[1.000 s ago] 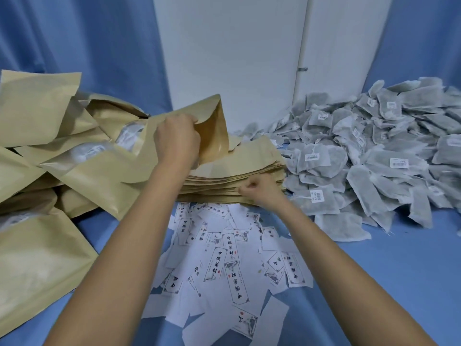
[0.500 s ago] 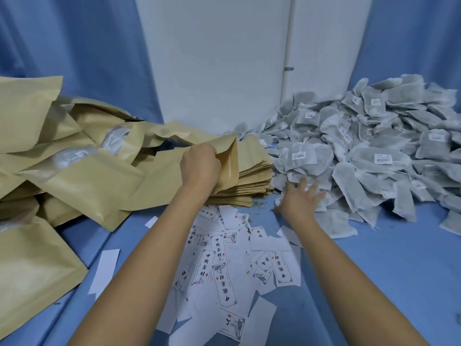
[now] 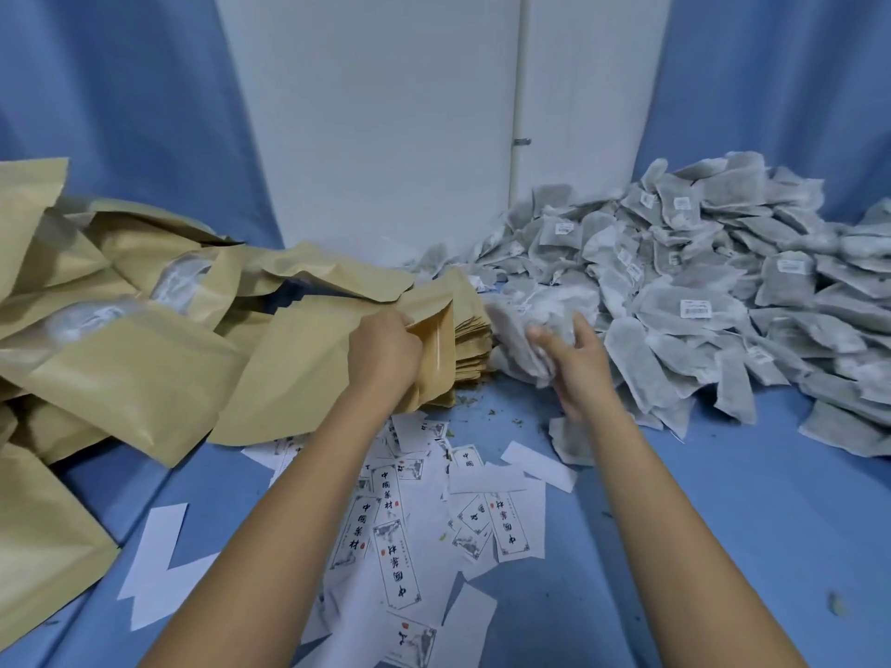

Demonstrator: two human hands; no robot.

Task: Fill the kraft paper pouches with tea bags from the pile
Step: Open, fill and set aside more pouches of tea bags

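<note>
The fingers (image 3: 404, 321) of the left hand (image 3: 385, 351) are curled over the mouth edge of one kraft paper pouch (image 3: 434, 347) and grip it. Their tips are hidden behind the hand and the pouch wall. The pouch mouth is held open toward the right. Only the inner wall shows, so its contents cannot be determined.

The fingers (image 3: 581, 325) of the right hand (image 3: 573, 364) are clenched round a bunch of tea bags (image 3: 533, 313). The bunch is blurred and the count cannot be determined. It sits just right of the open mouth, and whether the two touch cannot be determined.

A stack of flat pouches (image 3: 472, 332) lies behind the held pouch and is partly hidden by it. The pile of tea bags (image 3: 699, 306) spreads to the right and is cut off at the frame edge. Bulging pouches (image 3: 125, 373) lie heaped at the left, also cut off; the clear windows of some show pale contents. Printed paper labels (image 3: 400, 532) lie scattered between the forearms on the blue worktop (image 3: 723, 523).
</note>
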